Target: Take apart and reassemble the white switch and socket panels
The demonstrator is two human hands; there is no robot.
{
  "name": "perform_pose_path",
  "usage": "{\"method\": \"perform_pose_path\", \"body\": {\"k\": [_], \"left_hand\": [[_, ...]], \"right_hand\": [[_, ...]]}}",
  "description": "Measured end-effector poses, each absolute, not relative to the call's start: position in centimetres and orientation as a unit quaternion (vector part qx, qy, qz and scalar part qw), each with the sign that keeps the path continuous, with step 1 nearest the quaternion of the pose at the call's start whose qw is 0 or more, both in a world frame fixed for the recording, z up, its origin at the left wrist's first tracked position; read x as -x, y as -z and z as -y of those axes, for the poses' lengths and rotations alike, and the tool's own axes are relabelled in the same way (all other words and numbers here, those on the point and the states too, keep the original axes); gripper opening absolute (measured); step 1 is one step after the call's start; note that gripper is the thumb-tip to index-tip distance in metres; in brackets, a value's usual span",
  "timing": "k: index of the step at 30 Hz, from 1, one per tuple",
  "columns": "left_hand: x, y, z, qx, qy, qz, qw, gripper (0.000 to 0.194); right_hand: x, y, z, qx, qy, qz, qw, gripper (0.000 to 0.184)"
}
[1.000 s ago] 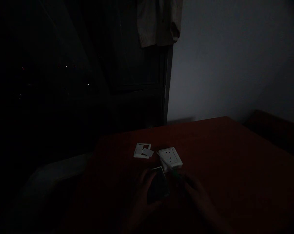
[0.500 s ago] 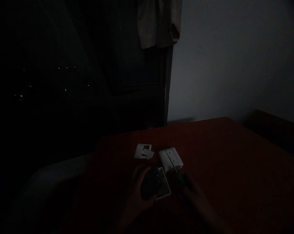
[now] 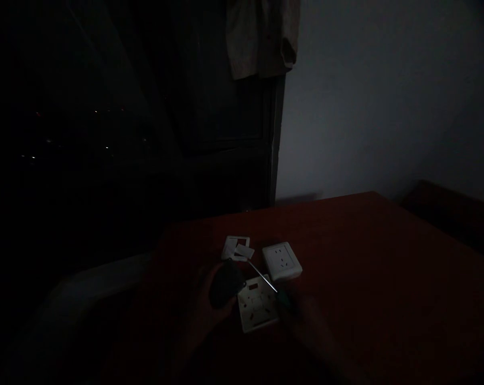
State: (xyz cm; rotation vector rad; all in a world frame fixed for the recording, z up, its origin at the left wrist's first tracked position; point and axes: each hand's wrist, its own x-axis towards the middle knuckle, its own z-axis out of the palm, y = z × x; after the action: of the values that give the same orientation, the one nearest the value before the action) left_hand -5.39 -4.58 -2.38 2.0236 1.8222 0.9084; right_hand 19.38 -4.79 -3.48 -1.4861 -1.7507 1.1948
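My left hand (image 3: 204, 307) is closed round a dark block (image 3: 227, 286), whose details are lost in the dim light. Directly right of that block, a white square mounting box (image 3: 258, 315) lies with its hollow inside facing up. My right hand (image 3: 304, 315), very dark in view, grips a screwdriver (image 3: 284, 299) by its green handle. The shaft slants up and left above the box, its tip near a white frame (image 3: 229, 249). A small white plate (image 3: 245, 251) overlaps that frame. Behind the box sits a white wall socket (image 3: 282, 261), face up.
The reddish-brown table (image 3: 366, 256) extends to the right. A pale wall (image 3: 386, 96) stands behind it, with a dark window (image 3: 85, 133) on the left. Some cloth (image 3: 261, 40) hangs at the top. A brown wooden piece (image 3: 446, 206) is at the far right.
My left hand has moved left with the dark block, uncovering the inside of the mounting box. The screwdriver has swung left, from over the wall socket to over the box.
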Motion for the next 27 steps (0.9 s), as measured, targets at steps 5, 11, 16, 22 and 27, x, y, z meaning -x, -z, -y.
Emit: {"method": "perform_pose_path", "body": {"k": [5, 11, 16, 22, 27], "left_hand": [[3.7, 1.6, 5.4, -0.719, -0.310, -0.600, 0.164, 0.065], [0.6, 1.3, 6.1, -0.751, -0.285, -0.545, 0.241, 0.081], [0.8, 1.8, 5.8, -0.727, -0.291, -0.563, 0.263, 0.097], [0.7, 3.6, 6.1, -0.725, -0.201, -0.598, 0.276, 0.115], [0.2, 4.0, 6.2, -0.718, -0.208, -0.616, 0.249, 0.085]], "right_hand": [[-19.3, 3.7, 5.1, 0.574, -0.454, 0.606, 0.312, 0.034], [-18.6, 3.8, 5.0, 0.537, -0.509, 0.568, 0.361, 0.041], [-19.6, 3.8, 4.8, 0.574, -0.536, 0.485, 0.385, 0.045], [-21.1, 3.6, 4.7, 0.626, -0.494, 0.465, 0.386, 0.053], [-21.1, 3.9, 4.8, 0.620, -0.507, 0.458, 0.385, 0.049]]}}
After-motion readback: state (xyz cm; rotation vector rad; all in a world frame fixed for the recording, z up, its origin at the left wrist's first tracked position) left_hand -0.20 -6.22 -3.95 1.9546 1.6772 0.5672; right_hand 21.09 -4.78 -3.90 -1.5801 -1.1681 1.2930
